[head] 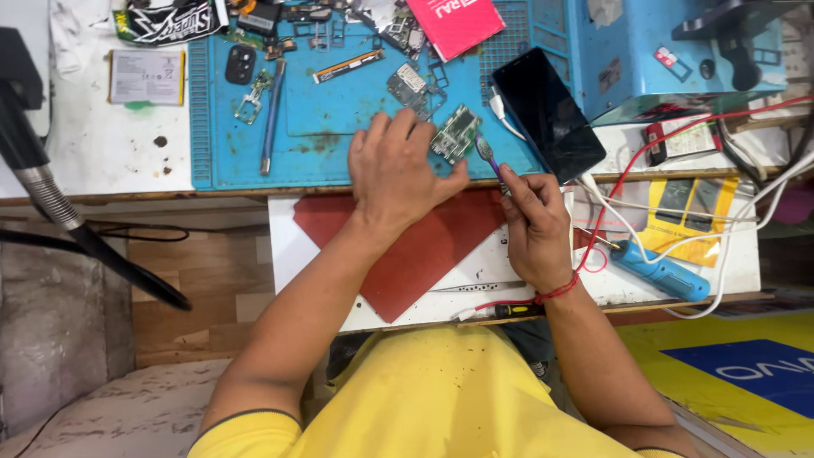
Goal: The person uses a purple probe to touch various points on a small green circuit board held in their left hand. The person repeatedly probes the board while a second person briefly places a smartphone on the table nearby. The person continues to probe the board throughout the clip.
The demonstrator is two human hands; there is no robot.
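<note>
While the head camera looks down over a cluttered repair bench, the left hand [394, 174] lies on the near edge of the blue work mat [339, 110], thumb and fingers closed on a small green circuit board [455, 133] that tilts up toward the far right. Just to the right of it, the right hand [532, 225] is curled shut around a thin purple-handled brush [487, 157], whose long axis runs from the fist, near and right, to its bristle head, far and left, touching or almost touching the board's right edge. The board thus sits far-left of the right hand's grip, already held by the left. A dark phone [547, 114] lies just right of the brush head, and a blue-handled screwdriver [660, 270] rests nearer, well to the right.
</note>
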